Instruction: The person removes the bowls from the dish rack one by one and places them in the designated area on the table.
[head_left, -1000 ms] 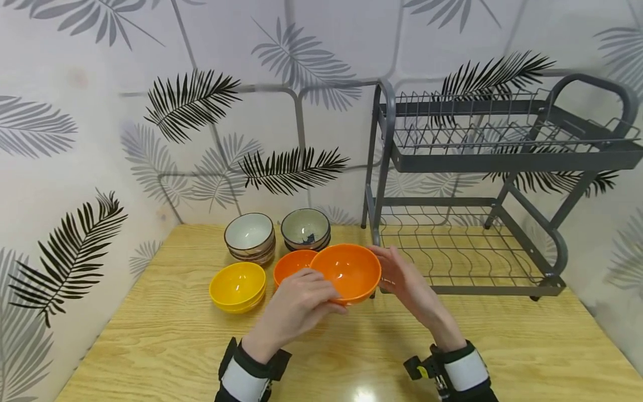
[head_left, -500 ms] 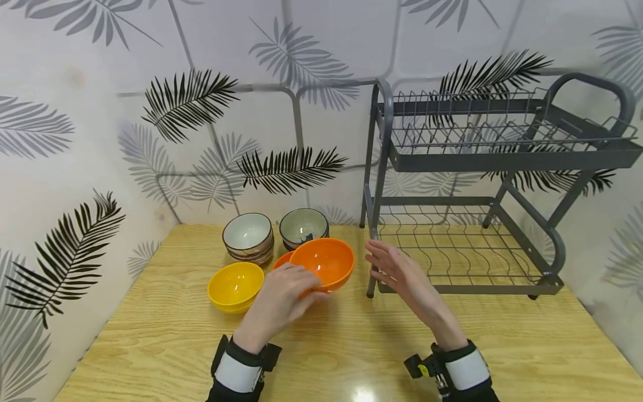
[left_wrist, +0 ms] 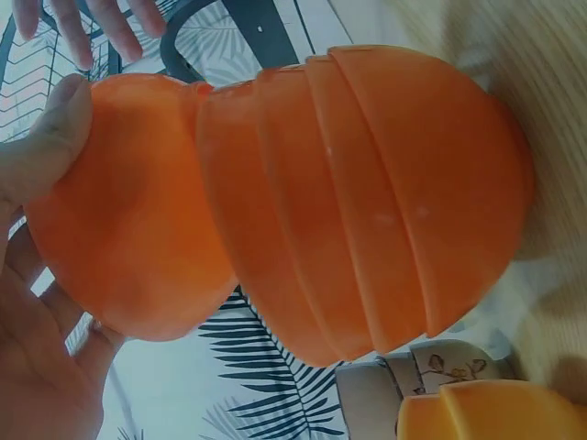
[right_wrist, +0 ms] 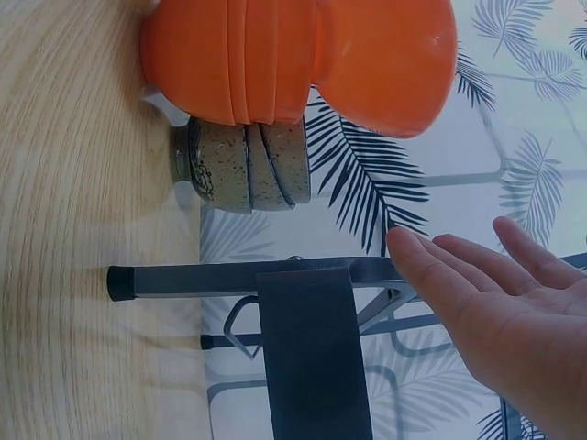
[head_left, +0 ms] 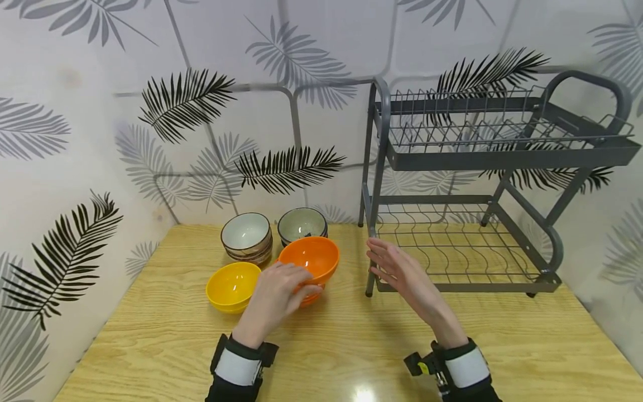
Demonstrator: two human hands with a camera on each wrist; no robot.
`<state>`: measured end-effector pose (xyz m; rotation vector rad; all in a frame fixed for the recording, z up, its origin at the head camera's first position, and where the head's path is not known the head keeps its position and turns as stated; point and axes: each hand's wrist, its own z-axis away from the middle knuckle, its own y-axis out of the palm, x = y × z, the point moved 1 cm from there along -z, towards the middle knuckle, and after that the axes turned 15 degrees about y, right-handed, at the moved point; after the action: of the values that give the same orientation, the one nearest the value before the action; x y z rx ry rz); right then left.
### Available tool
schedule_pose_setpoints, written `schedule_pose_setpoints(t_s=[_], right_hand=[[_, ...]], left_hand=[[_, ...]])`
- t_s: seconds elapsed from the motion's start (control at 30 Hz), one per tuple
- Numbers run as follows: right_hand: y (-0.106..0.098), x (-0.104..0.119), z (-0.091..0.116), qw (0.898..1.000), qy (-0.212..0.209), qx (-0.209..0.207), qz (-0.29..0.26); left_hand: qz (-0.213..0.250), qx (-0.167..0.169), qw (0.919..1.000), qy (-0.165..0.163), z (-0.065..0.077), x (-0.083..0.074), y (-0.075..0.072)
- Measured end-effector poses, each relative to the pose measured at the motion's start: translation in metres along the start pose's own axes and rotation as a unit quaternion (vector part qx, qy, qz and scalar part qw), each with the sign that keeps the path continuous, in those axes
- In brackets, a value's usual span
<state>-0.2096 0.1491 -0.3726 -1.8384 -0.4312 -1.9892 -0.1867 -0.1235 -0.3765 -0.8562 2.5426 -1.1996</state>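
Observation:
An orange bowl (head_left: pixel 313 258) is tilted just above a stack of orange bowls (left_wrist: pixel 367 211), which it mostly covers in the head view. My left hand (head_left: pixel 275 296) grips this upper bowl by its rim, thumb on the near side. In the left wrist view the held bowl (left_wrist: pixel 138 211) appears at the stack's top edge; whether they touch I cannot tell. My right hand (head_left: pixel 409 285) hangs to the right, fingers straight, apart from the bowls and near the dish rack's left leg.
Yellow bowls (head_left: pixel 233 286) stand left of the orange stack. Behind are white-lined bowls (head_left: pixel 246 234) with brown rims and speckled grey-green bowls (head_left: pixel 301 224). A two-tier dark metal dish rack (head_left: pixel 467 162) occupies the right of the wooden table (head_left: pixel 351 346), against the patterned wall.
My left hand has carried the orange bowl left, over the orange stack. My right hand, which was touching its rim a second ago, has come away from it.

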Motion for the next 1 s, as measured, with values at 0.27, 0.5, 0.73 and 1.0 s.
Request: schedule_pose_setpoints(t_s=[0.27, 0.5, 0.73, 1.0], right_hand=[[-0.002, 0.001, 0.001, 1.000, -0.001, -0.005, 0.006], [-0.003, 0.000, 0.001, 1.000, 0.000, -0.005, -0.002], [-0.004, -0.001, 0.001, 1.000, 0.000, -0.006, -0.001], [-0.004, 0.000, 0.002, 1.000, -0.001, -0.006, 0.000]], left_hand=[[-0.015, 0.011, 0.9995, -0.026, 0.003, 0.003, 0.003], [-0.023, 0.012, 0.9987, -0.044, 0.004, 0.004, 0.005], [-0.049, 0.003, 0.9972, -0.057, 0.005, 0.004, 0.012], [-0.055, 0.026, 0.9945, -0.085, 0.005, 0.002, 0.019]])
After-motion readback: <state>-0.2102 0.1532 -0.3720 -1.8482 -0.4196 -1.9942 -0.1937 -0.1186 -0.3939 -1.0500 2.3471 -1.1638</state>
